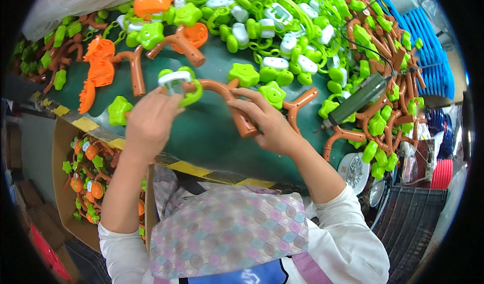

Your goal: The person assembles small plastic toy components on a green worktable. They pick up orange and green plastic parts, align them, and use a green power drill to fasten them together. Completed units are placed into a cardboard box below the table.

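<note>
My left hand pinches a white and green plastic piece with a green loop, held above the table. In my right hand is a brown forked plastic branch, gripped along its thick stem. One arm of the branch reaches left and meets the white and green piece at the loop; whether it passes through cannot be made out. Just beyond the right hand lie a green star-shaped part and another green star on a second brown branch. A third green star sits beside the left hand.
Loose green and white pieces heap at the back. Orange shells lie left. A green power screwdriver hangs at right by piled brown branches. A dish of screws stands near the right edge. A cardboard box holds assembled pieces below left.
</note>
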`<state>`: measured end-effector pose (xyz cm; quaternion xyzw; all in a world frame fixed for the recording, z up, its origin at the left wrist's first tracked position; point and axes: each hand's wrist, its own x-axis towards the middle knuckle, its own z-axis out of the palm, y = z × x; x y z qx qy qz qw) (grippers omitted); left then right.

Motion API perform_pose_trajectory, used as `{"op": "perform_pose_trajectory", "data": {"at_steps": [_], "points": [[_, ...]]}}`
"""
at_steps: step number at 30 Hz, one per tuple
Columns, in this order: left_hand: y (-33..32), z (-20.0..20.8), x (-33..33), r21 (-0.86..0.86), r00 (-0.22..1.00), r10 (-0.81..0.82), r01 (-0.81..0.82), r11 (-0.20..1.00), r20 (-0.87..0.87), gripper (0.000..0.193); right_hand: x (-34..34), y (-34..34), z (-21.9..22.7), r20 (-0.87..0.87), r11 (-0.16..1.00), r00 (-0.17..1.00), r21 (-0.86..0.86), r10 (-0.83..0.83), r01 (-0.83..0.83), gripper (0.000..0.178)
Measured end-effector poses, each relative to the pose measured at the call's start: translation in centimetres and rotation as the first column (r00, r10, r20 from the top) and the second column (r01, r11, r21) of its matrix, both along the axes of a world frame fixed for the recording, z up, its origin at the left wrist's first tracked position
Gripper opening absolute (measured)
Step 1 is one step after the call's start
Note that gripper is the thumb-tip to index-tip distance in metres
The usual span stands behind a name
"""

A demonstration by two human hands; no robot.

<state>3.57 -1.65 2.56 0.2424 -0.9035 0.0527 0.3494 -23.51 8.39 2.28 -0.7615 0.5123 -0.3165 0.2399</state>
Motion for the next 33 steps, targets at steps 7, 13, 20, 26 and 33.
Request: {"op": "perform_pose_trajectory", "data": {"at_steps": [7, 13, 20, 26, 33], "points": [[2.1, -0.9, -0.2, 0.043, 0.998, 0.012, -0.015, 0.999, 0.065, 0.025, 1.0, -2.8, 1.7, -0.032, 0.960, 0.989, -0.244, -0.147, 0.135, 0.045], [2.8, -3.7, 1.5, 0.105, 0.987, -0.016, -0.001, 0.994, 0.161, 0.029, 0.4, -5.4, 2.3, -0.271, 0.991, 0.962, -0.114, 0.035, -0.068, 0.030], [-3.4, -1.5, 4.6, -0.048, 0.980, 0.198, -0.198, 0.979, -0.010, 0.031, 2.2, -6.0, 3.3, -0.204, 0.983, 0.978, -0.165, 0.042, -0.077, 0.018], [-10.8, -3.3, 9.7, 0.087, 0.671, 0.715, -0.738, 0.669, 0.197, 0.028, 5.4, -7.8, 2.4, -0.170, 0.955, 0.971, -0.216, 0.171, -0.206, 0.027], [-2.5, 3.0, 5.6, 0.421, 0.954, -0.215, 0.287, 0.861, -0.209, 0.032, 6.6, -8.4, 4.6, -0.059, 0.968, 0.991, -0.215, 0.121, -0.131, 0.059]]}}
